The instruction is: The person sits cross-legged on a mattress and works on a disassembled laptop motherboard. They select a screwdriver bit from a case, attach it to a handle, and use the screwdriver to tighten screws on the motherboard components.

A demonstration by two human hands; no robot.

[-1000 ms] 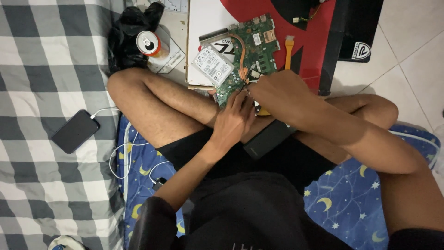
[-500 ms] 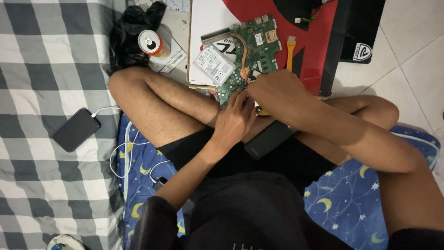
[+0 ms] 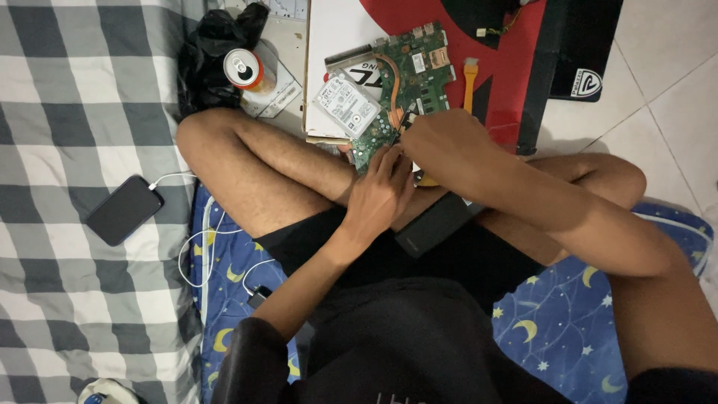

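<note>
Steadying the green laptop circuit board, the left hand pinched its near edge while the right hand gripped a thin dark tool.

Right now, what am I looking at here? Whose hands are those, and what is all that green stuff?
This picture comes from a camera worn on a person's head, looking down. So you see their own crossed legs and both arms. They sit on a blue blanket with moons.

The green thing is a circuit board, the inside part of a computer. A silver box, a disk drive, lies on it. The left hand touches the board's near edge. The right hand has a thin dark tool in its grip, with the tip on the board.

Nearby are an orange plastic tool, a drink can, a black bag, and a phone plugged into a white cable, on a checked cloth.
</note>
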